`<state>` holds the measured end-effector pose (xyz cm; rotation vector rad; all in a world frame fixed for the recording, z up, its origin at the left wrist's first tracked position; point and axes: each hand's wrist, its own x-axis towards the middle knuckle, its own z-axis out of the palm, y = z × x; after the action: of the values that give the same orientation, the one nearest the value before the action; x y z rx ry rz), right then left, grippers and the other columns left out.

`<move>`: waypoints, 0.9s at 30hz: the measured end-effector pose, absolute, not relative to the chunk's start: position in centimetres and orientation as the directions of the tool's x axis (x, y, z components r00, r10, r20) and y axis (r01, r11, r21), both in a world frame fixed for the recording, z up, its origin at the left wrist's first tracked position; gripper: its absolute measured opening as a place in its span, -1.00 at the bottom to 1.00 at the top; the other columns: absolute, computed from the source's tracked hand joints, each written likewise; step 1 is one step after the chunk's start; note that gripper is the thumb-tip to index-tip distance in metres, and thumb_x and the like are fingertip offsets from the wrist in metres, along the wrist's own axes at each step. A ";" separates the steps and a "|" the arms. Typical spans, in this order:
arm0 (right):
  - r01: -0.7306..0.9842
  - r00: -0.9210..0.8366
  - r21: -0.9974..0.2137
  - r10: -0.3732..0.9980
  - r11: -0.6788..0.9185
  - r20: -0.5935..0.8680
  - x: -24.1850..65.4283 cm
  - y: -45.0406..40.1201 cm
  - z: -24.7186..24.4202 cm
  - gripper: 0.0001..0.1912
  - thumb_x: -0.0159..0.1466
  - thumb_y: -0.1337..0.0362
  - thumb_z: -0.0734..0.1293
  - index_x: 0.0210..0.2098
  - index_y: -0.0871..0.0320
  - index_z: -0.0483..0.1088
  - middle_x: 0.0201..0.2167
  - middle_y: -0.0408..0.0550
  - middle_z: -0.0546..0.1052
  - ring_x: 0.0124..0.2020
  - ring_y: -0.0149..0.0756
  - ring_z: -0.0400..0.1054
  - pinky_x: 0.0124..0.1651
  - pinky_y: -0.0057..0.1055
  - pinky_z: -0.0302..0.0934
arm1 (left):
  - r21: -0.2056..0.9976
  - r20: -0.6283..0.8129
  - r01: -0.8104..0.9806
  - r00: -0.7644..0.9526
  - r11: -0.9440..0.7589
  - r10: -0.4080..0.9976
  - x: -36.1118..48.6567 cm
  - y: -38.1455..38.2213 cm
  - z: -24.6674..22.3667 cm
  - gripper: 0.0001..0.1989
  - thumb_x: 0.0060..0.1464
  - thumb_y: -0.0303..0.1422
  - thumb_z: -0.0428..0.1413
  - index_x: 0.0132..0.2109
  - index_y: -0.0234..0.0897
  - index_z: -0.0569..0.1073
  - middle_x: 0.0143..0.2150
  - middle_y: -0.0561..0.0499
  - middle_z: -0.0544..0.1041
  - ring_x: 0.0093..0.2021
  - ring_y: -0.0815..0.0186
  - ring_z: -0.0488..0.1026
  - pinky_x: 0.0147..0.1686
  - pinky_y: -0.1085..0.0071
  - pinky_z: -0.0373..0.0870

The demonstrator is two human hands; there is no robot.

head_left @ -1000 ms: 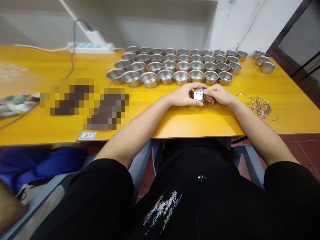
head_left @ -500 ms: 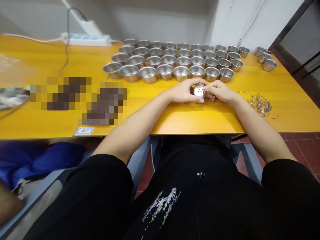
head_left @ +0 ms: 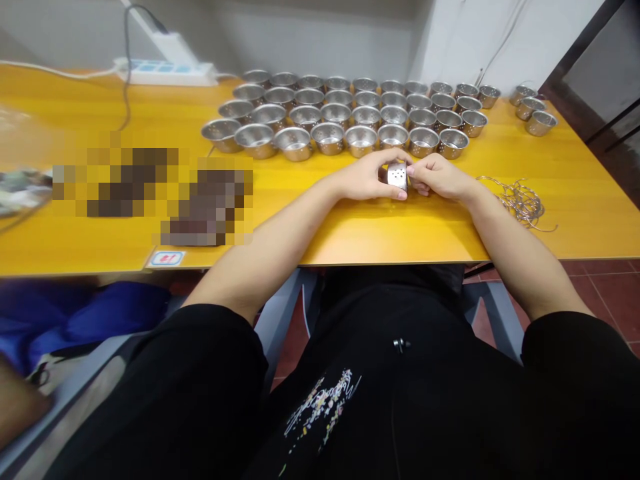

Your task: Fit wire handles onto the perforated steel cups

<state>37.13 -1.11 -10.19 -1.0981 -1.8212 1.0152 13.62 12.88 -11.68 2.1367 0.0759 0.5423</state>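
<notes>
Between my hands, above the yellow table, is a small perforated metal cup point(head_left: 397, 176) tilted on its side. My left hand point(head_left: 373, 176) grips it, with fingers over the top and the thumb below. My right hand point(head_left: 440, 177) is closed at the cup's right edge, its thumb and index finger pinched there; whether they hold the rim or something thin is too small to tell. Beyond my hands stand rows of similar metal cups point(head_left: 361, 141). Right of my right forearm lies a tangle of thin metal wire point(head_left: 523, 202).
Several cups point(head_left: 541, 123) stand apart at the back right of the table point(head_left: 350, 233). At the left are a white power strip point(head_left: 165, 71) with cables, two blurred dark objects and a small label point(head_left: 167, 258). Part of another person's arm point(head_left: 20, 403) shows at the lower left.
The whole view has shifted slightly. My hands keep nearly the same hold on the cup.
</notes>
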 end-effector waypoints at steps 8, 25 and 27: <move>0.291 -0.322 -0.905 0.922 0.311 0.213 37.1 -1.0 -10.3 -0.03 0.59 -0.57 0.61 -0.51 0.05 0.30 -0.59 -0.25 0.28 -0.55 -0.47 0.17 -0.45 -0.44 0.10 | 0.779 0.372 -0.162 0.897 -0.606 0.239 13.9 13.4 -12.1 0.07 -0.13 0.44 0.73 0.28 -0.18 0.71 0.27 -0.20 0.80 0.25 -0.09 0.74 0.38 0.04 0.65; 0.228 -0.275 -0.943 0.945 0.241 0.175 36.9 -0.5 -10.6 -0.03 0.42 -0.61 0.69 -0.54 0.00 0.28 -0.62 -0.24 0.29 -0.58 -0.38 0.20 -0.51 -0.41 0.23 | 0.777 0.378 -0.160 0.892 -0.608 0.249 13.8 12.9 -11.9 0.00 -0.07 0.31 0.73 0.33 -0.19 0.75 0.33 -0.26 0.84 0.34 -0.18 0.78 0.53 -0.08 0.66; 0.257 -0.270 -0.933 0.946 0.252 0.181 37.1 -0.5 -10.7 -0.03 0.39 -0.65 0.69 -0.55 0.02 0.37 -0.62 -0.19 0.38 -0.58 -0.36 0.24 -0.50 -0.39 0.25 | 0.773 0.382 -0.159 0.889 -0.615 0.250 13.8 12.9 -11.9 0.01 -0.08 0.32 0.72 0.33 -0.19 0.75 0.33 -0.27 0.84 0.36 -0.20 0.78 0.55 -0.11 0.66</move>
<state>37.13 -0.47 -10.66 -1.1183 -1.7045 1.0590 13.77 12.92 -11.88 2.1569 0.0656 0.5807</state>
